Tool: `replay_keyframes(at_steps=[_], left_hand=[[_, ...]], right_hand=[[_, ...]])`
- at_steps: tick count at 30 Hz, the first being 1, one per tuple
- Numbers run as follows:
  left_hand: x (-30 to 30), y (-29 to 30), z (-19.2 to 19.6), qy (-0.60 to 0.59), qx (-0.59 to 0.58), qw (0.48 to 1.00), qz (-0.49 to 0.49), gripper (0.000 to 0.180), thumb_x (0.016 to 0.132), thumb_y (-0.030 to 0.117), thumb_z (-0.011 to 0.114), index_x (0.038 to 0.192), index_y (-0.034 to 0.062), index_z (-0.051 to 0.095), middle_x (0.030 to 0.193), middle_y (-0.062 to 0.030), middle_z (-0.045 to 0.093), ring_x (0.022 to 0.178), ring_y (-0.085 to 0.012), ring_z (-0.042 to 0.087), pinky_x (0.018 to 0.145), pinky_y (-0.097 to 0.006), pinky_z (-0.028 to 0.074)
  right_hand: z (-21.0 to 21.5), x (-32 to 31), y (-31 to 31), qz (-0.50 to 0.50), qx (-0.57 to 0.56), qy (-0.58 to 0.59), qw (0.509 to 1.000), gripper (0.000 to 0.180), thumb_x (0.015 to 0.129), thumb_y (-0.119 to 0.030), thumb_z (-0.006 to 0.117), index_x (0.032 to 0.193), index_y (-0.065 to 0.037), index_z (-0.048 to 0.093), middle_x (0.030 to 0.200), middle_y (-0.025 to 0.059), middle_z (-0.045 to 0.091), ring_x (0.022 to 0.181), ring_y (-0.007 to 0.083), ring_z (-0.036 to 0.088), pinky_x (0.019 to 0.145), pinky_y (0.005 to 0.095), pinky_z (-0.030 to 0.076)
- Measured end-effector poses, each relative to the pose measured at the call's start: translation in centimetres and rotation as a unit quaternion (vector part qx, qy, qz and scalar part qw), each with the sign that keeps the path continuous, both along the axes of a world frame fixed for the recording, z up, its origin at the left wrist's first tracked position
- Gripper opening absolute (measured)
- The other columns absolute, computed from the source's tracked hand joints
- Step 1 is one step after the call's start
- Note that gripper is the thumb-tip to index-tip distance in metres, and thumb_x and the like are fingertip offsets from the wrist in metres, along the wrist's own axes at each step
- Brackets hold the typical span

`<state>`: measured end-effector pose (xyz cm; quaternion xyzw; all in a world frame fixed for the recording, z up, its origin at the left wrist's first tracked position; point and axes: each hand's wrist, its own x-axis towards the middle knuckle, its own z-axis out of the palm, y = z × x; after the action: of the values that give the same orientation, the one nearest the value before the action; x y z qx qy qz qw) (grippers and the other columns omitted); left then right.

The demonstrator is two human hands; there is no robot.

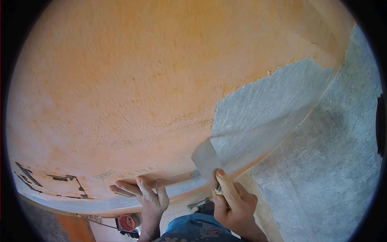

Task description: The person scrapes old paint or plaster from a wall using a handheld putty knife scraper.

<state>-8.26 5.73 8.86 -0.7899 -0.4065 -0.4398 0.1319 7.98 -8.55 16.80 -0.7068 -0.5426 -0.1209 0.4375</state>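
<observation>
My right hand [237, 205] grips a putty knife [204, 159] by its handle, most of which is hidden by the fingers. Its wide blade rests against the orange painted wall [137, 80], at the lower left corner of a grey patch [262, 109]. The patch has a ragged edge against the orange. Lower down and to the left, my left hand [152, 199] holds nothing. Its fingers are spread, with the tips on or close to the wall just under some faint handwritten marks.
To the right, beyond a corner edge, stretches a grey, streaky wall surface [318, 161]. Dark broken lines [68, 179] mark the orange wall at lower left. Below, a red bucket [128, 222] stands on the floor beside an orange board-like surface [74, 228].
</observation>
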Motion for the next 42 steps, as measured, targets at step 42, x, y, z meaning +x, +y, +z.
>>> replay_keyframes(at_steps=[42], left_hand=[[-0.4,0.7,-1.2,-0.011,0.013,1.000,-0.011,0.075,0.093,0.021,0.050,0.152,0.0151,0.005,0.150,-0.0324,-0.019,0.135,-0.0535,-0.023,0.102,-0.069,-0.013]], right_hand=[[-2.8,2.0,-0.9,0.400,0.045,0.650,0.645,0.057,0.100,-0.037,0.042,0.135,0.007,0.032,0.063,-0.0001,0.043,0.051,0.0066,0.037,0.047,0.0212,0.034]])
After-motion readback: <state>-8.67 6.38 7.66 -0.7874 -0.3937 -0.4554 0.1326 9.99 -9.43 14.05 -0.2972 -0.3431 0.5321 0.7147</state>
